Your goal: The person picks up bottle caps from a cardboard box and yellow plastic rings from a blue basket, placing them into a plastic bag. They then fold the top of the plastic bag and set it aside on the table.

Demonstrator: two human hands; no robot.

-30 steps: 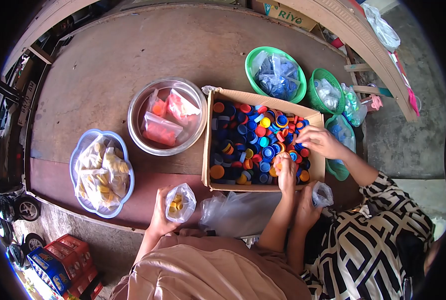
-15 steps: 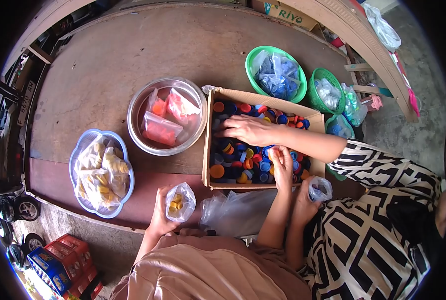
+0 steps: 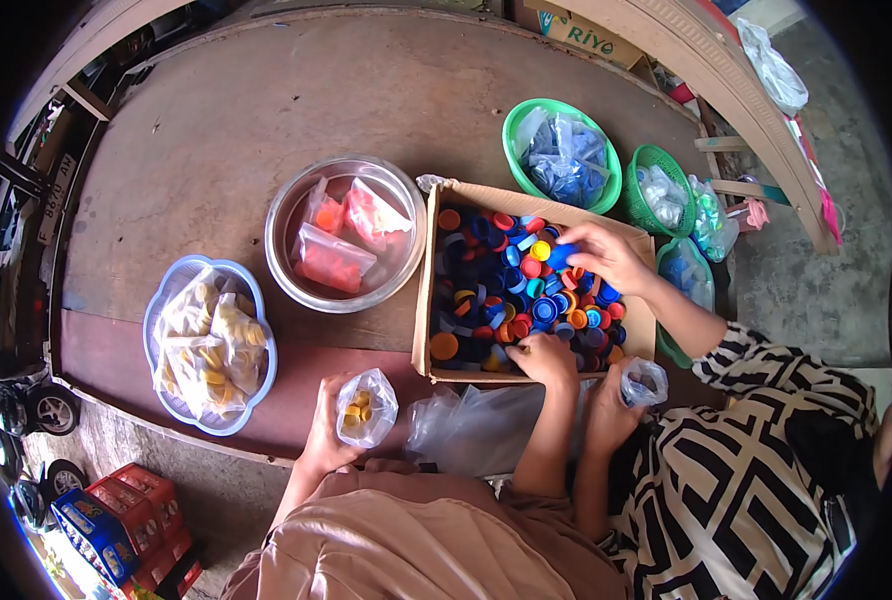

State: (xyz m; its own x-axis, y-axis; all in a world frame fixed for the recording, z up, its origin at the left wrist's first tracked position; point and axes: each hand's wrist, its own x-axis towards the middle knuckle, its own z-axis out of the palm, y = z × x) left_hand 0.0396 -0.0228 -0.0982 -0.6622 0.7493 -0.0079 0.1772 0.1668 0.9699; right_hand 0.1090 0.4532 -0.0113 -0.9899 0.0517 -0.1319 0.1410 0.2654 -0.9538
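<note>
Fingers of my left hand (image 3: 328, 432) grasp a clear bag (image 3: 380, 426) of yellow caps (image 3: 362, 400), while my right hand (image 3: 551, 365) has just dipped nearer me among assorted caps (image 3: 545, 310) inside the cardboard box (image 3: 642, 325), its grip impossible to tell.

A left hand (image 3: 328, 425) holds an open clear bag (image 3: 367, 408) with yellow caps inside. The right hand (image 3: 546, 358) reaches over the near edge of a cardboard box (image 3: 421, 300) full of bottle caps — blue, red, orange, yellow. At right, a co-worker in a black-and-cream patterned top (image 3: 726, 470) has one hand (image 3: 611, 258) over the box, with blue at the fingers, and another (image 3: 609, 415) holding a small bag (image 3: 644, 383). Left of the box sits a metal bowl (image 3: 284, 282) of bagged red caps — touching or nearly so.
</note>
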